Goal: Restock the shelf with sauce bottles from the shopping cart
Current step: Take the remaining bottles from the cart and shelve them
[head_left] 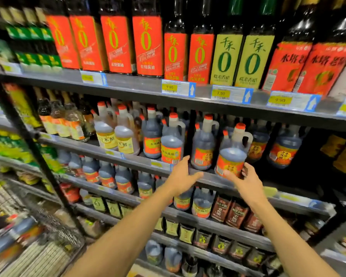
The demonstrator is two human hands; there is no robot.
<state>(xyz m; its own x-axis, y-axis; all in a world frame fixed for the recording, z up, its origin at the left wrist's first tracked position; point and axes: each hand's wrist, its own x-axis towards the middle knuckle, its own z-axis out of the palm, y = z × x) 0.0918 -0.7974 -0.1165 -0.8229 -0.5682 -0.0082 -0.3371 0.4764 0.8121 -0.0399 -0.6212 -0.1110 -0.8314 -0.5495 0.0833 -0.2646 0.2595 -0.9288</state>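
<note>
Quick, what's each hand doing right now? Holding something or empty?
Left hand: open and empty, fingers spread by the shelf edge.
Right hand: fingers straight, touching the base of a dark sauce jug on the shelf, not gripping it.

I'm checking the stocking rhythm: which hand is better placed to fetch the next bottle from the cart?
Probably the left hand: it is open and holds nothing, and the shopping cart sits on that side. The right hand touches the base of the dark jug at the shelf edge.
</note>
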